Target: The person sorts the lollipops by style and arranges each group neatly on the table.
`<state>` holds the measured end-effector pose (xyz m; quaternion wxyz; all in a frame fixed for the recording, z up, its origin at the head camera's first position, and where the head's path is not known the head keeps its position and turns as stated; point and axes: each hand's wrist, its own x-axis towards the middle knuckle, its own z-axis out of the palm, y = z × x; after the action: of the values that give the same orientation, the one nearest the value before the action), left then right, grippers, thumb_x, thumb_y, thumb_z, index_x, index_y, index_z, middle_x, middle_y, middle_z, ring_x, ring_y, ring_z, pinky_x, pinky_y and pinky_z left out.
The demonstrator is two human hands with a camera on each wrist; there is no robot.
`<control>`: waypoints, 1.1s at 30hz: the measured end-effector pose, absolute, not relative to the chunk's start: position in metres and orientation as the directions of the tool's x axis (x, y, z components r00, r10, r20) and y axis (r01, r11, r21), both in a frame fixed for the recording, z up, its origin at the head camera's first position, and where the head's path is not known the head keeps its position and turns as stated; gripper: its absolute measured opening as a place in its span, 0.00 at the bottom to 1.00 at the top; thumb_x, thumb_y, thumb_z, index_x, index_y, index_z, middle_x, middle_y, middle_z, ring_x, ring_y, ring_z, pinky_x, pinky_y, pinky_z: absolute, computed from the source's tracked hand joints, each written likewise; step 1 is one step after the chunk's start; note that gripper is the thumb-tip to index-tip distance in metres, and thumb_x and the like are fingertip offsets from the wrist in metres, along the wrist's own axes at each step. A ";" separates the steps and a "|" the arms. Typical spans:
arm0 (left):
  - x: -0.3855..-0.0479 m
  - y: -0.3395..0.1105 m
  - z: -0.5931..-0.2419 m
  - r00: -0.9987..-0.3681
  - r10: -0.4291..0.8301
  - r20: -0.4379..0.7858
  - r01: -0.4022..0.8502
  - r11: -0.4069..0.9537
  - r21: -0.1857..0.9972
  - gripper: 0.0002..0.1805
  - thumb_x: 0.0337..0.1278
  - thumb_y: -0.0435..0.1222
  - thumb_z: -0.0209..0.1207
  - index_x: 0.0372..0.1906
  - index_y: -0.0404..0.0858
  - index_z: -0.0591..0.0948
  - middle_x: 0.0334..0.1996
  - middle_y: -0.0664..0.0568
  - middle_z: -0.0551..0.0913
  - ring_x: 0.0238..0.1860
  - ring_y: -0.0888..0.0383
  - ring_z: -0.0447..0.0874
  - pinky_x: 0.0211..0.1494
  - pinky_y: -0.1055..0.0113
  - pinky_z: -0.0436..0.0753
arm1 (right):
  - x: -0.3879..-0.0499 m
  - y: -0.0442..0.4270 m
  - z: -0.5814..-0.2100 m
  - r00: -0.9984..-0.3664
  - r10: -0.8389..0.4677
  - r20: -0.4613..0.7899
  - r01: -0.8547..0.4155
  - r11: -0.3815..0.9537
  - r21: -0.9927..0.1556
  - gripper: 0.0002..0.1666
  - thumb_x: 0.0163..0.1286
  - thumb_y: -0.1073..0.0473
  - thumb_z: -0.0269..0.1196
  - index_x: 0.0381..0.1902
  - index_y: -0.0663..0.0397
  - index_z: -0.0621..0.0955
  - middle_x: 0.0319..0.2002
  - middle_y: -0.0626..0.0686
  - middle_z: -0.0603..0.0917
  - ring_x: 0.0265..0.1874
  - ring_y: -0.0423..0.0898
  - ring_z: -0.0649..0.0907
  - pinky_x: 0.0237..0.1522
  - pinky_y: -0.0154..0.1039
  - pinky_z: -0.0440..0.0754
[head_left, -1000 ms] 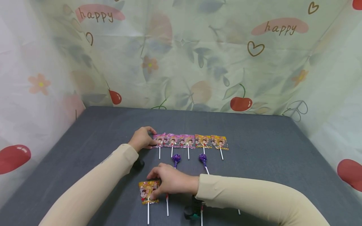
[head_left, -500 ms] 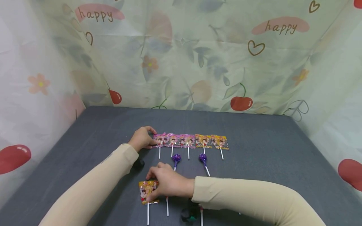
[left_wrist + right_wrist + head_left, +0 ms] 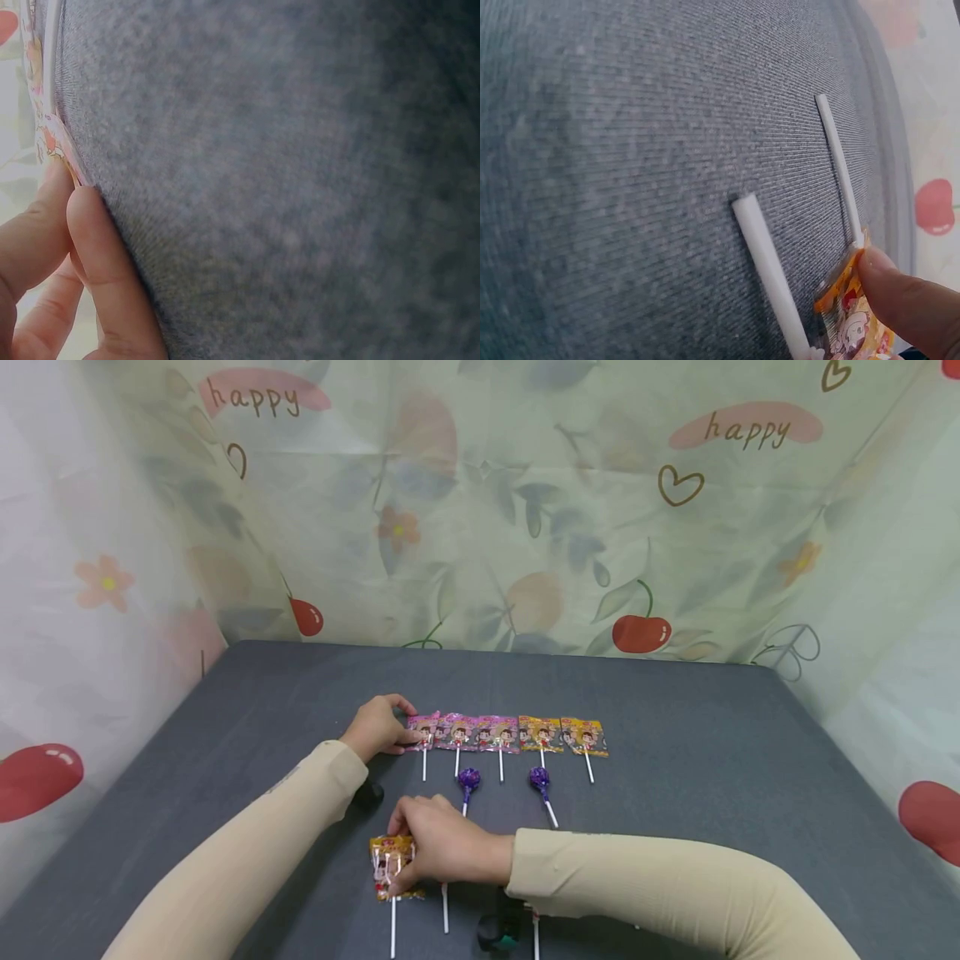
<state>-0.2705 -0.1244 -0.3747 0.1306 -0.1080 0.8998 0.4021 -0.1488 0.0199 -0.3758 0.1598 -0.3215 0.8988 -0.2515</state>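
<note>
Shifted since a second ago: your beige right sleeve [image 3: 637, 877], slightly leftward, with the thumb of your right hand [image 3: 448, 839] a little lower on its wrapper; your left hand [image 3: 375, 728] is unchanged.

Right hand: palm down, reaching across in front of you, fingers clamped on one flat orange printed plastic lollipop wrapper [image 3: 383, 862], index at the top edge, thumb near the lower edge. It lies nearest you on the table [image 3: 690, 752], left of centre, white stick [image 3: 393, 931] pointing towards you.

Left hand: reaching forward, thumb and index pinching the left end of a pink printed plastic lollipop wrapper [image 3: 423, 730], first of a row.

Wrappers, in that row: three pink, then two orange [image 3: 542, 733], each with one white stick protruding.

Nearer you: two round purple-foil lollipops [image 3: 539, 779], apart; further white sticks [image 3: 536, 939] show beneath your right arm, their heads hidden.
</note>
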 end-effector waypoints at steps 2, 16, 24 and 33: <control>-0.271 -0.124 -0.375 -0.942 -0.089 -0.324 -0.300 0.655 0.693 0.23 0.53 0.32 0.68 0.54 0.39 0.77 0.43 0.39 0.75 0.19 0.61 0.75 0.24 0.72 0.82 | -0.149 0.020 -0.375 -0.742 -0.660 -0.118 -0.493 0.656 -0.572 0.32 0.39 0.51 0.82 0.39 0.45 0.76 0.33 0.39 0.77 0.34 0.34 0.71 0.40 0.26 0.68; -0.271 -0.125 -0.374 -0.944 -0.084 -0.321 -0.297 0.645 0.704 0.22 0.53 0.32 0.68 0.54 0.38 0.77 0.40 0.40 0.75 0.19 0.61 0.75 0.24 0.72 0.82 | -0.150 0.028 -0.368 -0.736 -0.667 -0.112 -0.370 0.536 -0.759 0.29 0.44 0.61 0.80 0.39 0.48 0.74 0.33 0.42 0.75 0.32 0.33 0.74 0.37 0.26 0.75; -0.272 -0.126 -0.375 -0.945 -0.083 -0.318 -0.293 0.651 0.700 0.23 0.52 0.32 0.69 0.54 0.38 0.77 0.42 0.39 0.75 0.19 0.61 0.75 0.23 0.72 0.81 | -0.143 0.031 -0.363 -0.726 -0.687 -0.046 -0.373 0.448 -0.812 0.27 0.46 0.63 0.79 0.40 0.48 0.75 0.35 0.41 0.77 0.34 0.32 0.75 0.40 0.26 0.76; -0.272 -0.125 -0.376 -0.945 -0.081 -0.316 -0.292 0.646 0.706 0.23 0.52 0.32 0.69 0.54 0.38 0.77 0.43 0.38 0.75 0.19 0.61 0.75 0.23 0.72 0.81 | -0.135 0.038 -0.360 -0.725 -0.689 -0.016 -0.339 0.377 -0.862 0.23 0.52 0.62 0.76 0.42 0.46 0.76 0.36 0.41 0.78 0.34 0.32 0.77 0.36 0.26 0.78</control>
<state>-0.2715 -0.1255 -0.3759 0.1290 -0.1038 0.8978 0.4080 -0.1347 0.0381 -0.3601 0.1906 -0.3183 0.8077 -0.4583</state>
